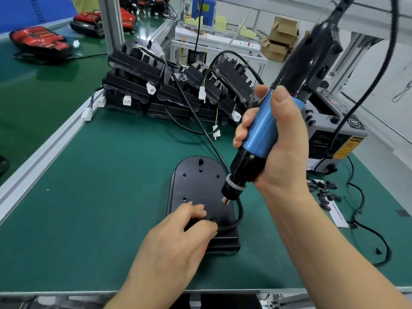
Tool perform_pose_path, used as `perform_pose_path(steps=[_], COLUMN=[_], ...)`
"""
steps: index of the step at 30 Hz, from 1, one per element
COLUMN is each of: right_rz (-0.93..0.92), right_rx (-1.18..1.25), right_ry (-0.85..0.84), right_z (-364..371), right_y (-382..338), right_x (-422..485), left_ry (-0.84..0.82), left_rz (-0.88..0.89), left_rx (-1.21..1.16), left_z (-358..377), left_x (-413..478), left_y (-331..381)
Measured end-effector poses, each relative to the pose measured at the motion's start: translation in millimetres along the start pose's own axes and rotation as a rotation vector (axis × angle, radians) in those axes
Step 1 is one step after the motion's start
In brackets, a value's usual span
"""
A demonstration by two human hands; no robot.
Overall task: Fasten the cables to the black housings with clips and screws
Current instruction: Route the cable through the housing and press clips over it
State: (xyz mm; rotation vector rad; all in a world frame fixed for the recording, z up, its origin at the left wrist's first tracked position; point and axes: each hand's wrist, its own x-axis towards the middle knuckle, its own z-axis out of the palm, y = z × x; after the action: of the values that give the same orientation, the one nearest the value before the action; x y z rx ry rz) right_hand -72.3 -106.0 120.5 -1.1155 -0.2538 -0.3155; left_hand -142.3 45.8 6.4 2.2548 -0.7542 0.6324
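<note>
A black housing point(196, 184) lies flat on the green mat in front of me. A black cable point(239, 210) runs from the back of the table and curves round the housing's near right corner. My left hand point(178, 237) rests on the housing's near end, its fingers pinching a small black clip point(214, 220) against the cable. My right hand point(274, 139) grips a blue and black electric screwdriver point(260, 132), tilted, with its bit tip point(224, 204) hovering just above the housing, up and right of the clip.
A pile of black housings point(169, 90) with cables and white connectors stands at the back of the mat. A grey machine point(330, 130) sits at the right, with loose black clips point(323, 190) and a paper slip near it. Red units lie on the conveyor at far left.
</note>
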Motion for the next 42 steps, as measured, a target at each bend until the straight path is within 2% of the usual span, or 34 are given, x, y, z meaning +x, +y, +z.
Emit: perform_pose_path(steps=[42], right_rz=[-0.04], right_rx=[-0.031], right_ry=[-0.131], right_z=[11.6], right_y=[-1.5], right_x=[-6.7], left_ry=[0.017], left_rz=[-0.023], left_rx=[-0.04], left_z=[0.3], left_x=[1.2], left_y=[2.2])
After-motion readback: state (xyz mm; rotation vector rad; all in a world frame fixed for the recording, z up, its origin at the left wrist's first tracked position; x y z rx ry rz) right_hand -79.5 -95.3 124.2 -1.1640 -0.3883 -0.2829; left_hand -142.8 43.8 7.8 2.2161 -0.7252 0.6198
